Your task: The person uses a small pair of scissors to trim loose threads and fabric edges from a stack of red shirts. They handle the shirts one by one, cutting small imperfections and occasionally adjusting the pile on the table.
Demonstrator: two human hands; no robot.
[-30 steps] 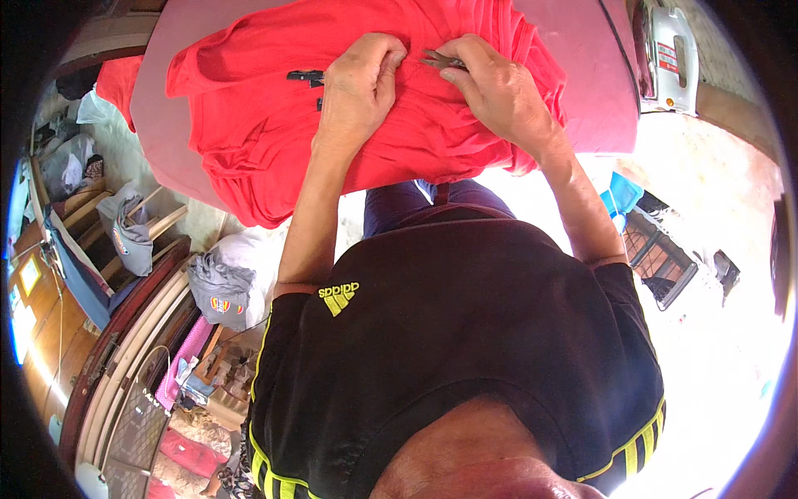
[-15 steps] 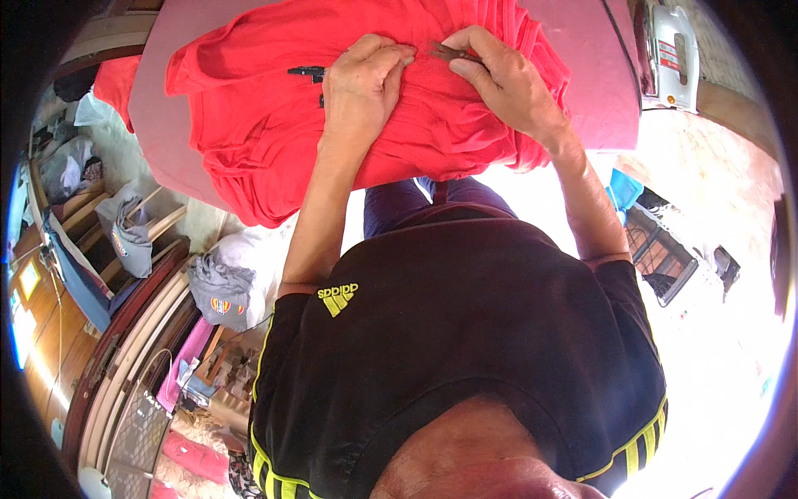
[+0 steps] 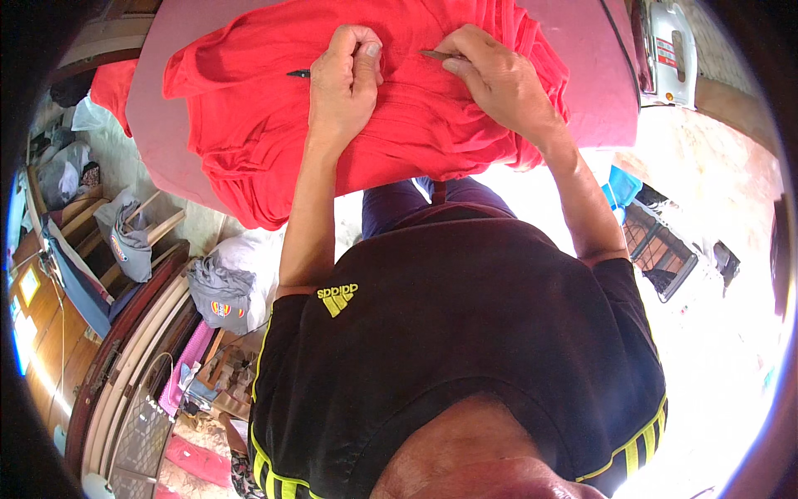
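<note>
A red garment [image 3: 258,108], probably a T-shirt, lies bunched and creased on the pink-covered table before me. Over its middle, my left hand [image 3: 345,87] is closed, thumb pressed against curled fingers; anything pinched there is too small to see. A black mark [image 3: 298,73] on the cloth shows partly beside that hand. To the right, my right hand [image 3: 503,81] grips a small dark pointed tool, seemingly thread snips [image 3: 434,54], its tip aimed at the left hand. A gap of red cloth lies between the two hands.
The pink table [image 3: 594,91] has a dark cord along its right side. A white iron [image 3: 672,58] stands beyond the right edge. Grey bags [image 3: 223,291] hang at the left, near wooden rails [image 3: 137,312]. A dark crate [image 3: 661,249] and a blue item [image 3: 622,187] lie low right.
My left hand has drawn a little left and turned, covering more of the black mark. The snips' two tips showed apart before and now look closed together.
</note>
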